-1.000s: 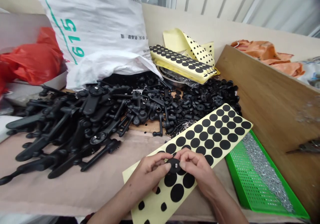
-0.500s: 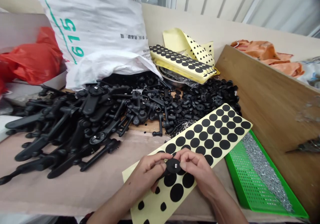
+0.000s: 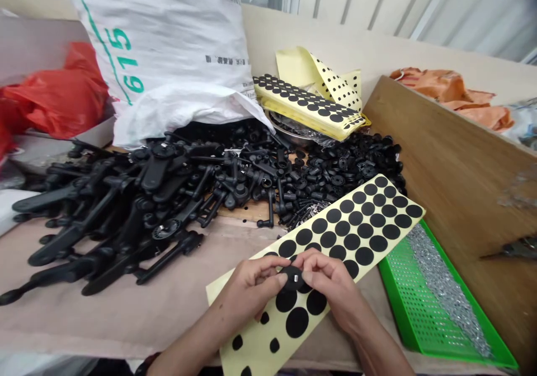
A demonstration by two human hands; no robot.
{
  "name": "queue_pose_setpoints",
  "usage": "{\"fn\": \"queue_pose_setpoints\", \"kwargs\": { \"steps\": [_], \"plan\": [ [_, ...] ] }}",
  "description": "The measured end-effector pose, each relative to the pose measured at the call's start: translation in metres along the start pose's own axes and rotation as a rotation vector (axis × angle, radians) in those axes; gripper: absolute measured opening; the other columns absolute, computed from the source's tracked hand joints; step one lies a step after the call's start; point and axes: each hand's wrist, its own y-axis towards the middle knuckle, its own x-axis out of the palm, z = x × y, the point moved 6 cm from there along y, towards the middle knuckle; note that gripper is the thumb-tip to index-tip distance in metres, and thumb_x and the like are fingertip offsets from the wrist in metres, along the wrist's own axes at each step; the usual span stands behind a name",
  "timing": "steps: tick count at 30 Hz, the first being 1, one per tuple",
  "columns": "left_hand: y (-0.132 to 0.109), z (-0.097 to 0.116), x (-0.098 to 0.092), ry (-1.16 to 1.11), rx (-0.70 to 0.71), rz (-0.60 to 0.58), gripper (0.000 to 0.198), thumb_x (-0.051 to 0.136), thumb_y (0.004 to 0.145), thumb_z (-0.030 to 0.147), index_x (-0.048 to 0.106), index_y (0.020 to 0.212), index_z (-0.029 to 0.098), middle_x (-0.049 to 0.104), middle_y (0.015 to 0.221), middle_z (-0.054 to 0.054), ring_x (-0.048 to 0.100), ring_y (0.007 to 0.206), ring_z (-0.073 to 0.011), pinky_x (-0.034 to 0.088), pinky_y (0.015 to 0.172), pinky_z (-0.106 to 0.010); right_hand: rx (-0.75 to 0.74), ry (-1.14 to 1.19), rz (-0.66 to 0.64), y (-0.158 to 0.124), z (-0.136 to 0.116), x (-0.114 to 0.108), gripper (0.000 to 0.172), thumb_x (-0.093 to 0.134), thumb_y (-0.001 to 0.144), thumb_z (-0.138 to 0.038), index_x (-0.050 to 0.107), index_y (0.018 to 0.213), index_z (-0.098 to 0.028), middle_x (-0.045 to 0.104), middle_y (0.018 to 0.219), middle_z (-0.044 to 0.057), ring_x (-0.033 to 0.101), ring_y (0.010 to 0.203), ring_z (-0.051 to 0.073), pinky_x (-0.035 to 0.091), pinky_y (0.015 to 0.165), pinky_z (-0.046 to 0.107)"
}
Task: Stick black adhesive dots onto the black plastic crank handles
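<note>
Since the earlier frame, our left hand (image 3: pixel 247 289) is setting its thumb further over the black disc (image 3: pixel 292 286). Our right hand (image 3: pixel 331 286) is pinching the opposite rim; both hands' fingers are closing on it, over the sticker sheet's (image 3: pixel 255 349) near half. We're probably working the rim; next move is calling for steady, even pinching. Green tray (image 3: pixel 428 309) is lying right, black parts (image 3: pixel 126 214) left.

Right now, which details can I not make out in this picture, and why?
In the head view:
Round black plastic-looking disc: underside turned away, edges partly covered by left hand and right hand.
Long yellow paper sheet: near end cut off by the lower edge.
Heaped silvery metal pieces: each too small to distinguish.
</note>
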Motion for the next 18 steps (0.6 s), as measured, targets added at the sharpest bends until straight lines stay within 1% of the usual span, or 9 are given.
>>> {"fn": "queue_pose_setpoints", "kwargs": {
  "steps": [4,7,9,10,12,13,15,18],
  "plan": [
    [0.001,-0.003,-0.001,-0.012,0.021,0.024,0.036,0.059,0.077,0.036,0.063,0.106,0.014,0.044,0.054,0.008,0.033,0.037,-0.0043,0.028,0.032,-0.014,-0.033,-0.08,0.007,0.001,0.003,0.0,0.011,0.058,0.07,-0.016,0.054,0.06,-0.018,0.06,0.086,0.004,0.053,0.078,0.017,0.04,0.067,0.027],
    [0.0,-0.001,-0.002,0.008,0.05,0.039,0.034,0.058,0.078,0.036,0.065,0.104,0.015,0.047,0.054,0.008,0.033,0.036,-0.0043,0.026,0.031,-0.015,-0.086,-0.196,0.033,0.001,0.003,0.001,0.011,0.055,0.071,-0.016,0.052,0.061,-0.018,0.058,0.083,0.004,0.054,0.075,0.016,0.041,0.063,0.026],
    [-0.002,0.003,-0.003,0.042,0.087,0.059,0.032,0.057,0.078,0.034,0.066,0.102,0.016,0.05,0.054,0.007,0.034,0.035,-0.0046,0.026,0.031,-0.015,-0.124,-0.298,0.065,-0.001,0.001,0.001,0.012,0.054,0.072,-0.016,0.05,0.061,-0.018,0.056,0.08,0.004,0.053,0.071,0.015,0.039,0.058,0.025],
    [-0.004,0.006,-0.004,0.073,0.118,0.077,0.03,0.056,0.079,0.033,0.067,0.101,0.016,0.054,0.056,0.006,0.037,0.036,-0.0054,0.029,0.033,-0.016,-0.14,-0.343,0.079,-0.002,-0.001,0.002,0.013,0.053,0.073,-0.016,0.049,0.061,-0.018,0.055,0.079,0.003,0.052,0.069,0.014,0.038,0.055,0.024],
    [-0.008,0.013,-0.006,0.156,0.208,0.121,0.026,0.056,0.08,0.03,0.068,0.1,0.019,0.064,0.064,0.003,0.052,0.046,-0.009,0.04,0.041,-0.017,-0.147,-0.379,0.094,-0.005,-0.003,0.003,0.014,0.053,0.076,-0.017,0.049,0.063,-0.018,0.053,0.076,0.002,0.05,0.064,0.013,0.036,0.053,0.023],
    [-0.011,0.018,-0.007,0.205,0.258,0.141,0.024,0.056,0.081,0.029,0.069,0.098,0.019,0.068,0.07,0.001,0.058,0.055,-0.0115,0.045,0.048,-0.018,-0.135,-0.354,0.088,-0.006,-0.004,0.004,0.014,0.053,0.078,-0.019,0.05,0.064,-0.018,0.052,0.075,0.001,0.048,0.063,0.012,0.036,0.052,0.023],
    [-0.019,0.026,-0.008,0.295,0.359,0.181,0.021,0.056,0.082,0.026,0.07,0.097,0.021,0.072,0.077,0.0,0.065,0.068,-0.0148,0.051,0.061,-0.02,-0.088,-0.239,0.068,-0.008,-0.004,0.006,0.013,0.055,0.079,-0.023,0.052,0.067,-0.018,0.052,0.072,0.0,0.048,0.061,0.011,0.038,0.054,0.023],
    [-0.031,0.034,-0.01,0.377,0.481,0.259,0.02,0.057,0.083,0.024,0.07,0.097,0.021,0.074,0.08,0.0,0.068,0.071,-0.0148,0.053,0.066,-0.019,-0.063,-0.055,0.061,-0.012,-0.005,0.009,0.015,0.061,0.078,-0.027,0.057,0.069,-0.016,0.054,0.074,0.0,0.05,0.065,0.011,0.041,0.059,0.023]
  ]
}}
